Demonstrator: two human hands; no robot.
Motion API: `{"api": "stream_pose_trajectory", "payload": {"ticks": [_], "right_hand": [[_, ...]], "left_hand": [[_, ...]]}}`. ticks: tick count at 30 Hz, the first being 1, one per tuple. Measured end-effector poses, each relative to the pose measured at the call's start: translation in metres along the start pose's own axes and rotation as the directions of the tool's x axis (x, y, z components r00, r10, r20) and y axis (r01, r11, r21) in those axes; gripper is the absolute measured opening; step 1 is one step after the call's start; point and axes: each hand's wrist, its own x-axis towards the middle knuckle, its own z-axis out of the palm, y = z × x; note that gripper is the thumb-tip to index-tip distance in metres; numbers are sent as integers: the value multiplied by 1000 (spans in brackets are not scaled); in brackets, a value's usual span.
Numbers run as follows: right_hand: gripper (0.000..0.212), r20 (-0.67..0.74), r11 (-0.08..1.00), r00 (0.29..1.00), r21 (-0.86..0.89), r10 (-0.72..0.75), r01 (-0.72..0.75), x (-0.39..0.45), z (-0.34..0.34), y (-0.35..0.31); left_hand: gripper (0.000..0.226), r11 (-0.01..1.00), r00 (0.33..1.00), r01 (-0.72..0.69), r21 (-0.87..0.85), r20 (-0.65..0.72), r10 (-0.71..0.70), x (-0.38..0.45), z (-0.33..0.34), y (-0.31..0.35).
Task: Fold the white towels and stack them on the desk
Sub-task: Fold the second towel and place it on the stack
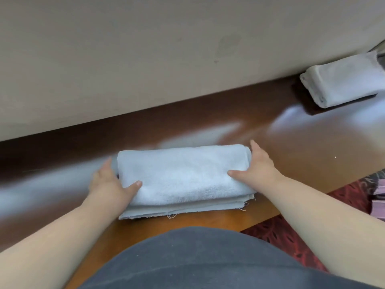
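Wood desk (270, 130) runs along the wall (125, 49); it carries no containers. Your folded towel (179, 176) lies near its front edge, flat, so the layers stay aligned. A second folded towel (343, 80) sits far right against the wall, probably the stack site. Your left hand (110, 184) and right hand (258, 165) grip the near towel's ends, thumbs on top, ready to lift it level.
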Motion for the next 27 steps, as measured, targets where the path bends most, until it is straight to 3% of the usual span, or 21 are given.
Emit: {"api": "stream_pose_trajectory", "payload": {"ticks": [1,3,4,5,8,15,18,20,21,23,27], "right_hand": [[114,-83,981,981,-88,-178,170,-4,1,-12],[86,-186,882,866,-190,-463,431,-11,11,-38],[74,-181,845,832,-225,-525,484,-14,19,-49],[66,-143,819,821,-275,-553,503,-17,29,-54],[68,68,739,868,-495,-491,457,-17,57,-37],[73,64,689,846,-550,-529,472,-6,69,-13],[69,-45,841,915,-415,-401,348,-3,62,0],[70,-172,984,969,15,-175,180,-1,52,6],[74,-174,955,985,287,-20,70,0,46,10],[83,-49,807,981,577,186,-124,2,32,18],[63,426,669,882,597,202,-442,7,9,38]], "left_hand": [[101,972,974,-188,141,-99,203,-1,-2,9],[84,773,778,-544,326,-149,610,-3,0,30],[70,675,685,-642,364,-122,718,-4,5,41],[60,628,662,-674,388,-61,747,-4,10,50],[71,663,816,-553,505,166,554,2,32,40],[73,583,712,-643,496,108,694,16,40,3],[72,768,813,-531,358,-40,581,19,42,2],[75,944,940,-315,101,-106,325,23,37,-8],[77,980,982,-169,-107,-102,158,24,31,-15],[80,919,997,76,-386,18,-75,27,18,-30],[38,843,901,290,-452,426,-81,30,-2,-41]]}}
